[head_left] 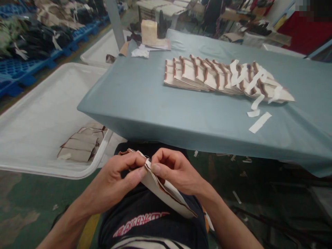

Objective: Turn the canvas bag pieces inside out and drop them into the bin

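Over my lap, a cream fabric piece with brown edging (166, 197) is held between both hands. My left hand (121, 174) pinches its upper edge between thumb and fingers. Right beside it, my right hand (173, 169) grips the same edge, with the fingertips of both hands almost touching. The piece slants down to the right below them. Whatever small detail sits between the fingertips is too small to make out. Ahead on the table lies an overlapping row of similar cream pieces with brown edging (210, 74).
A blue-green cloth covers the table (135, 100). White paper strips (260, 122) lie on and near the row. At left stands a white bin (33, 114) with beige fabric pieces (80, 145) inside. Blue pallets (28, 71) carry dark bundles farther left. A yellowish block (149, 33) stands at the table's back.
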Motion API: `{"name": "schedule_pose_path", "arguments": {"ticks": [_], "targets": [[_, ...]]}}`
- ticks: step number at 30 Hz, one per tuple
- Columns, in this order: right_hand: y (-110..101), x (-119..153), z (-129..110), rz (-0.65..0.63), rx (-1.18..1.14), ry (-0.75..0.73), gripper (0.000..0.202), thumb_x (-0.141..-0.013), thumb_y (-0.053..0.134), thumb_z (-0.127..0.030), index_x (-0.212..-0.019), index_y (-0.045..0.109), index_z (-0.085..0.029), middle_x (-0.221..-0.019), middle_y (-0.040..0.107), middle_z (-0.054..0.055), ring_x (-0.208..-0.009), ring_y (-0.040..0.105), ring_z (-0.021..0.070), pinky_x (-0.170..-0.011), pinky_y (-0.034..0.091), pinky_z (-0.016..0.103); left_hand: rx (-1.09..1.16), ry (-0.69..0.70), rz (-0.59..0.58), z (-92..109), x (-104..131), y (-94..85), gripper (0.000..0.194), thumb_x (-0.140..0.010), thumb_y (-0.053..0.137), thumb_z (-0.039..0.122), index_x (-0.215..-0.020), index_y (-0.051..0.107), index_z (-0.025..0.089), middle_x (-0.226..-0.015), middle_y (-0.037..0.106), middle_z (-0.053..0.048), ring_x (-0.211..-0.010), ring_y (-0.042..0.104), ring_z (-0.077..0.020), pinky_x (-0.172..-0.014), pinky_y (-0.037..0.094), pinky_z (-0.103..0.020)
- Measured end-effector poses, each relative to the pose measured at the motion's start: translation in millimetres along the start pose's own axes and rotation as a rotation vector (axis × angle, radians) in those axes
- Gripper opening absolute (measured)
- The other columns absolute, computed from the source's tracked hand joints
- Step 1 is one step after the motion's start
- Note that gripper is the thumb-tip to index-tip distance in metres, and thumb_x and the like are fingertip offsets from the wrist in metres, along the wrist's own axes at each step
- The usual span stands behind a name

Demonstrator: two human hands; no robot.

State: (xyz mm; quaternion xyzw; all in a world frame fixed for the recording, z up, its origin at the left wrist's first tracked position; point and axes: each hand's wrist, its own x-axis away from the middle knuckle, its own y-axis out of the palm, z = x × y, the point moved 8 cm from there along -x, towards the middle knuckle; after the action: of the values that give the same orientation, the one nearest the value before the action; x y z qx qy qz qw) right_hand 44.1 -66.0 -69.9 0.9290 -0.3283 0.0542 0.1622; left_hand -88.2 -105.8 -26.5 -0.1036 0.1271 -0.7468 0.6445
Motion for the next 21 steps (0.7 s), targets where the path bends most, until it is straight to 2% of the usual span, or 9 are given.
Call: {"name": "schedule_pose_path", "arguments": {"ticks": [2,4,6,8,11,17,21], "targets": [[-5.0,5.8,-11.8,0.103,0.204,-0.084,0.031,-0.101,0.074,-0.048,-0.088,0.062,-0.022,-0.071,0.061,-0.004,-0.06,0.053,0.0114,-0.057,0.042,0.024,0.016,-0.028,0.01,-3.8,-1.8,1.4,0.019,-0.096,0.068,0.027,-0.083,0.079,0.021,-0.079,0.075,0.002,-0.076,0.069,-0.0152,-0.07,0.053,-0.021],[-6.0,13.0,-25.6,0.174,0.407,-0.19,0.017,-0.102,0.066,-0.032,-0.088,0.063,-0.021,-0.074,0.063,-0.003,-0.063,0.054,0.0112,-0.06,0.04,0.024,0.023,-0.046,0.038,-5.9,-3.1,1.7,0.019,-0.094,0.07,0.028,-0.078,0.076,0.02,-0.075,0.072,0.002,-0.071,0.065,-0.014,-0.065,0.05,-0.02],[-3.6,19.1,-34.4,0.196,0.531,-0.266,0.013,-0.101,0.062,-0.025,-0.089,0.061,-0.022,-0.077,0.065,-0.003,-0.065,0.055,0.0112,-0.061,0.039,0.024,0.016,-0.048,0.06,-5.5,-4.2,2.3,0.024,-0.094,0.068,0.029,-0.073,0.073,0.019,-0.07,0.067,0.003,-0.066,0.059,-0.0127,-0.061,0.046,-0.02],[-2.3,22.3,-37.5,0.201,0.599,-0.291,0.012,-0.102,0.059,-0.024,-0.09,0.059,-0.022,-0.078,0.064,-0.003,-0.065,0.055,0.0114,-0.061,0.038,0.024,-0.005,-0.053,0.051,-4.3,-5.0,4.8,0.024,-0.094,0.065,0.03,-0.074,0.074,0.019,-0.069,0.067,0.002,-0.065,0.058,-0.0132,-0.061,0.046,-0.021],[-3.8,20.5,-35.0,0.201,0.628,-0.248,0.01,-0.099,0.058,-0.025,-0.089,0.057,-0.023,-0.076,0.062,-0.004,-0.063,0.053,0.0119,-0.06,0.036,0.025,-0.035,-0.059,0.026,-2.4,-5.3,8.4,0.023,-0.092,0.063,0.03,-0.078,0.076,0.019,-0.071,0.069,0.001,-0.067,0.061,-0.0147,-0.062,0.048,-0.022],[-8.0,11.7,-21.1,0.2,0.484,-0.104,0.014,-0.097,0.055,-0.026,-0.083,0.054,-0.024,-0.069,0.054,-0.007,-0.059,0.045,0.0115,-0.056,0.033,0.025,-0.048,-0.045,0.068,-2.2,-1.0,9.1,0.023,-0.094,0.058,0.028,-0.078,0.072,0.019,-0.073,0.07,0.0,-0.071,0.063,-0.0174,-0.066,0.049,-0.025],[-7.4,15.7,-21.9,0.237,0.503,-0.143,0.013,-0.098,0.058,-0.029,-0.086,0.056,-0.024,-0.071,0.059,-0.006,-0.059,0.049,0.0116,-0.057,0.036,0.025,-0.003,-0.063,0.046,-6.0,2.0,10.8,0.025,-0.097,0.06,0.031,-0.081,0.075,0.02,-0.078,0.073,-0.002,-0.076,0.065,-0.0189,-0.068,0.051,-0.026]]}}
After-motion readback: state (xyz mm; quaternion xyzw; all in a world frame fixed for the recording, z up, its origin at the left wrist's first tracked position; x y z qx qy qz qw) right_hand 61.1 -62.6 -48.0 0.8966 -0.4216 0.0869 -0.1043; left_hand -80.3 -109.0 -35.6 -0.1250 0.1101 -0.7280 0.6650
